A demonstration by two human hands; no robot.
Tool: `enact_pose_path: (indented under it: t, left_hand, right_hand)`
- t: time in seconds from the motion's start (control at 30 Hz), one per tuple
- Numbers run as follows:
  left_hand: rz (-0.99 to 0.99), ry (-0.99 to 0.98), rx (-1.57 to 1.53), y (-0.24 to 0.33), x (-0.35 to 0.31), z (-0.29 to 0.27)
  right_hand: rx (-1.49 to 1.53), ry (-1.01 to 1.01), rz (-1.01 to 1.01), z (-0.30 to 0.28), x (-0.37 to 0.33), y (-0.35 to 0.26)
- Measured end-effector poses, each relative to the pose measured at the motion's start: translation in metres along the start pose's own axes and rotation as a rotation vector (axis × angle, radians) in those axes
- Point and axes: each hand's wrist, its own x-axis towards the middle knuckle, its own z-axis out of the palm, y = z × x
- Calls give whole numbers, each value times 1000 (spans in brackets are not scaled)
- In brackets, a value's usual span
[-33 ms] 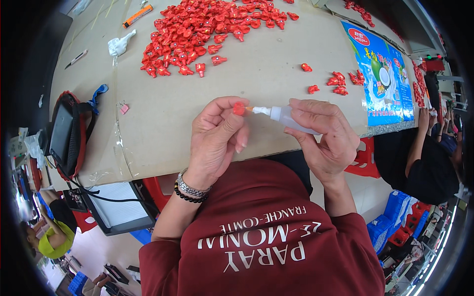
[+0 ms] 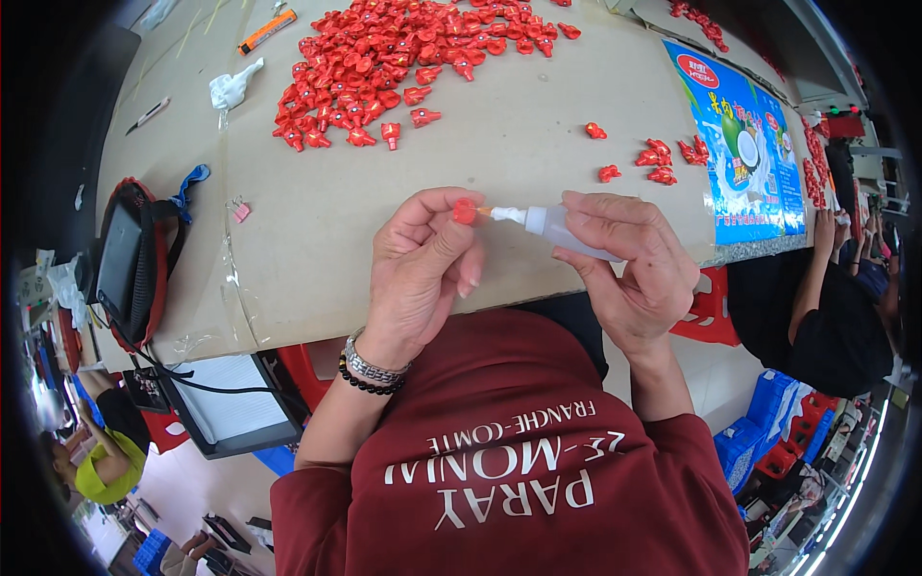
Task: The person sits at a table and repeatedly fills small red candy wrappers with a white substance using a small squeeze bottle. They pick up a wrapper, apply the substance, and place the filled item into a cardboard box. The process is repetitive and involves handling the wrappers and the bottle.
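My left hand (image 2: 423, 274) pinches a small red plastic piece (image 2: 465, 211) between thumb and fingertips, just above the table's near edge. My right hand (image 2: 629, 269) grips a small translucent squeeze bottle (image 2: 562, 228); its white nozzle (image 2: 507, 215) points left and its tip touches the red piece. A big heap of the same red pieces (image 2: 394, 58) lies at the far middle of the table. A few loose red pieces (image 2: 653, 158) sit to the right of it.
The beige table (image 2: 519, 134) carries a blue printed bag (image 2: 744, 144) at right, a white crumpled scrap (image 2: 230, 88), an orange cutter (image 2: 267, 31) and a pen (image 2: 146, 115) at far left. A black-and-red fan (image 2: 130, 264) hangs off the left edge. Another person (image 2: 826, 307) sits at right.
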Motion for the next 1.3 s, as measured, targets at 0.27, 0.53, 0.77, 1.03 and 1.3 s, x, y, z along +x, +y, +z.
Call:
enact_pose_path:
  t: [0.27,0.53,0.77,1.03,1.3]
  left_hand:
    - [3,23,17,2,-1,5]
    - [60,50,95,-1,-1,7]
    - [57,65,97,1,0,10]
    - [97,52,113,0,0,10]
    - [207,103,266,-1,-2,12]
  right_hand:
    - [4,52,-4,3,1,1]
    - [-23,67,-8,-2,2,0]
    - [-22,65,0,1,0,2]
    - [-37,59,0,-2,0,0]
    - [-22,72,-19,-5,-2,-1]
